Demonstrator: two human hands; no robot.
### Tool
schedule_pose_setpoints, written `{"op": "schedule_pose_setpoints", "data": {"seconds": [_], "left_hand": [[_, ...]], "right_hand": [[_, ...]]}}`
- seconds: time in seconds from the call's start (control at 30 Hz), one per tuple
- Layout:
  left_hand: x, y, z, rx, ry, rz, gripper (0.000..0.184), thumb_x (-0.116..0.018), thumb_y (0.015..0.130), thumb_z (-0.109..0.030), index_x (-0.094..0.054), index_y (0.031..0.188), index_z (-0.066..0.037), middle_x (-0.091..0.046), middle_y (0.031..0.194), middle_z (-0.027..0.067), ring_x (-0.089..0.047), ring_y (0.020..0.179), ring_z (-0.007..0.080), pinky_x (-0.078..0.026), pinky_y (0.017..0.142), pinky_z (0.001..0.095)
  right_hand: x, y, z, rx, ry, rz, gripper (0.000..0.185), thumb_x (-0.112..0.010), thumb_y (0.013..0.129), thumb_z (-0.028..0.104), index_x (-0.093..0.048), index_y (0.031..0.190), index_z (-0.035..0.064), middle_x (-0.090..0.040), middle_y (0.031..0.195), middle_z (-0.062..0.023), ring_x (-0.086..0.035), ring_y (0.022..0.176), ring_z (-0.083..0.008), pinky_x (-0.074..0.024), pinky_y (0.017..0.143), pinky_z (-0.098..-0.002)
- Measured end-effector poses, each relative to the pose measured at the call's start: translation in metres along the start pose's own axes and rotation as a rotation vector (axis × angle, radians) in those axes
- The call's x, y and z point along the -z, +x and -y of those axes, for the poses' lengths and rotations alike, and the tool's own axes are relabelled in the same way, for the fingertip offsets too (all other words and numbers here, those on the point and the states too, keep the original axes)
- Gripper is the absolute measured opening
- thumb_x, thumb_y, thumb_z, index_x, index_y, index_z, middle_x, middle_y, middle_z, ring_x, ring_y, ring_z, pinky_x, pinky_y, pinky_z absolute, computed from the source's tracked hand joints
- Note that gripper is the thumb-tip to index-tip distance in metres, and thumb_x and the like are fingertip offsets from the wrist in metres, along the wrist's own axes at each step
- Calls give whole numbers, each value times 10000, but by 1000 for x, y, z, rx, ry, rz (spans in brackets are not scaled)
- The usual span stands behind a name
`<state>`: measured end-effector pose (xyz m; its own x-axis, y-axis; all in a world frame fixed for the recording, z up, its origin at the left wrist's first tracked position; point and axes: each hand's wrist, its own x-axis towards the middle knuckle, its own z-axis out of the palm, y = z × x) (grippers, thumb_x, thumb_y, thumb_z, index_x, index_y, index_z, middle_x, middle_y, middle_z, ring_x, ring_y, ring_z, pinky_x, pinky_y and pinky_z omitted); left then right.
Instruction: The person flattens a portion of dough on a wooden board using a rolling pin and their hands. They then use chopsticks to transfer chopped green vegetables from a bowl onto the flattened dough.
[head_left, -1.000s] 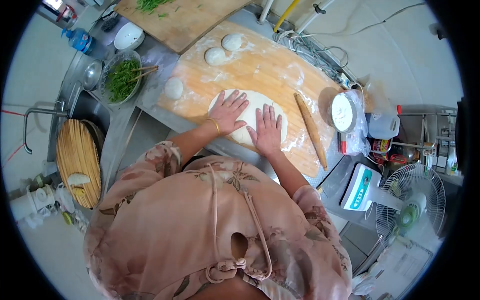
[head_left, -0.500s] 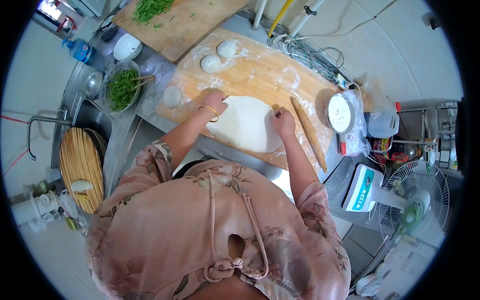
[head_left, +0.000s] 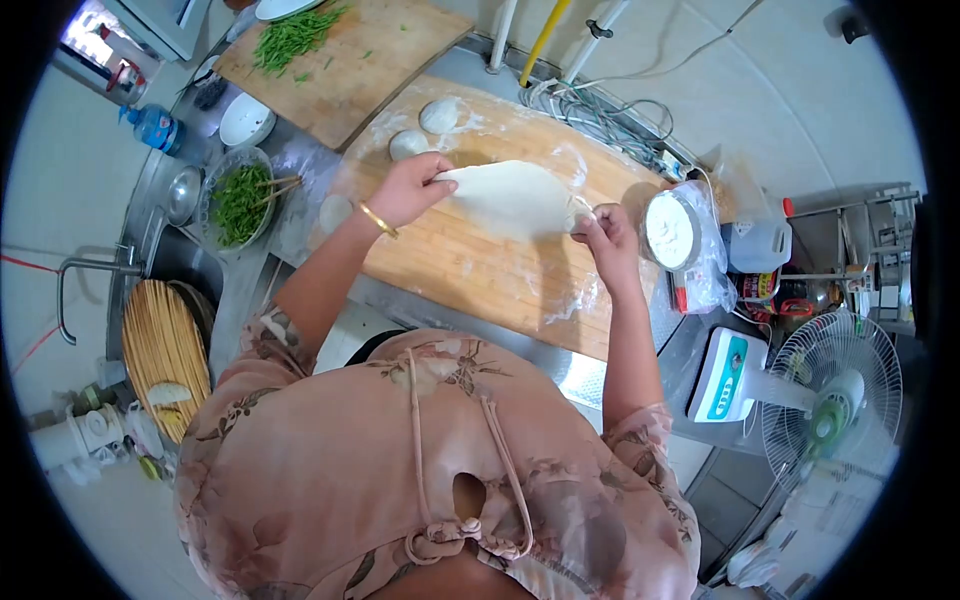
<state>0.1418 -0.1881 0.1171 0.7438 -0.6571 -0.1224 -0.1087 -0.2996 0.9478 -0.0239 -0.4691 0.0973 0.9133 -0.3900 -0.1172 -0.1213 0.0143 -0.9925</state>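
Note:
A thin sheet of dough [head_left: 510, 195] hangs stretched above the floured wooden board [head_left: 480, 270]. My left hand [head_left: 408, 190], with a gold bangle at the wrist, pinches its left edge. At its right edge, my right hand [head_left: 608, 238] grips the dough between thumb and fingers. The lower part of the sheet is blurred. Behind my left hand, two round dough pieces [head_left: 439, 115] rest on the board, and a third dough round [head_left: 335, 213] lies by its left edge. The rolling pin cannot be made out now.
On the left are a glass bowl of chopped greens [head_left: 240, 205] with chopsticks and a sink [head_left: 190, 250]. A cutting board [head_left: 400, 50] overlaps the back. To the right stand a flour bowl [head_left: 672, 232], a scale [head_left: 725, 375] and a fan [head_left: 832, 400].
Both hands have lifted the dough sheet off the board and moved it away from my body. The hands are further apart. The rolling pin seen at the right earlier no longer shows there.

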Motion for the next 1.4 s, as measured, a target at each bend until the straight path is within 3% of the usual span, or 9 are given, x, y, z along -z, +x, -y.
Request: {"op": "schedule_pose_setpoints", "data": {"seconds": [0.07, 0.2, 0.4, 0.5, 0.6, 0.7, 0.83, 1.17, 1.4], "left_hand": [[-2, -14, 7, -208, 141, -62, 141, -655, 839, -52, -631, 972, -13, -668, 912, 92, -658, 865, 201, -536, 776, 320], [-17, -43, 64, -536, 440, -134, 101, -613, 776, -15, -656, 863, -44, -672, 947, 139, -640, 969, 311, -508, 850, 364], [-26, -78, 95, -463, 654, 31, 128, -565, 744, -37, -639, 848, -54, -659, 1034, 118, -595, 1058, 316, -386, 1024, 456], [-41, -70, 100, -357, 751, 2, 281, -590, 813, -176, -631, 1066, -62, -588, 1239, 135, -510, 1219, 298, -283, 1099, 496], [-94, -40, 95, -323, 974, -130, 562, -567, 875, -390, -496, 1345, -89, -403, 1469, 113, -317, 1392, 286, -160, 1131, 581], [-115, -40, 90, 32, 1102, 79, 792, -481, 882, -579, -259, 1499, -135, -154, 1590, 72, -71, 1474, 266, -64, 1093, 683], [-104, -54, 83, 101, 1073, 180, 872, -503, 833, -644, -243, 1507, -157, -81, 1605, 51, -12, 1478, 276, -13, 1054, 736], [-95, -23, 71, 90, 946, 111, 1184, -734, 558, -689, -276, 1497, -132, -161, 1589, 70, -41, 1477, 289, -31, 1030, 766], [-120, -65, 103, 23, 882, -101, 1062, -731, 651, -593, -291, 1488, -112, -214, 1575, 64, -98, 1471, 282, -56, 1087, 687]], "right_hand": [[1, -20, 5, 142, -83, -8, 120, -610, 927, 106, -525, 894, 28, -573, 840, -29, -567, 747, -98, -537, 707, -294], [-12, -59, -30, 527, -776, 50, 156, -622, 824, -8, -572, 972, -14, -645, 996, -189, -648, 914, -300, -519, 788, -373], [-18, -92, -72, 515, -962, 174, 246, -650, 773, 38, -594, 1007, -14, -628, 1075, -223, -591, 1060, -378, -466, 906, -448], [-34, -75, -70, 427, -975, 109, 330, -651, 810, 108, -585, 1114, 1, -602, 1161, -222, -548, 1138, -382, -419, 977, -458], [-76, -35, -83, 486, -1112, 29, 446, -606, 864, 241, -535, 1238, 8, -493, 1325, -240, -437, 1271, -382, -324, 1060, -503], [-89, -38, -104, 439, -1251, 86, 574, -542, 902, 375, -450, 1364, 47, -341, 1464, -238, -280, 1386, -380, -194, 1115, -565], [-75, -62, -103, 348, -1292, 201, 647, -506, 919, 458, -368, 1454, 120, -232, 1529, -225, -174, 1431, -391, -129, 1124, -599], [-100, 13, -101, 415, -1370, 330, 632, -452, 948, 418, -305, 1487, 125, -210, 1570, -134, -147, 1454, -347, -80, 1143, -582], [-96, -4, -94, 470, -1385, 363, 642, -437, 955, 427, -296, 1483, 91, -220, 1553, -186, -157, 1446, -369, -109, 1129, -598]]}}
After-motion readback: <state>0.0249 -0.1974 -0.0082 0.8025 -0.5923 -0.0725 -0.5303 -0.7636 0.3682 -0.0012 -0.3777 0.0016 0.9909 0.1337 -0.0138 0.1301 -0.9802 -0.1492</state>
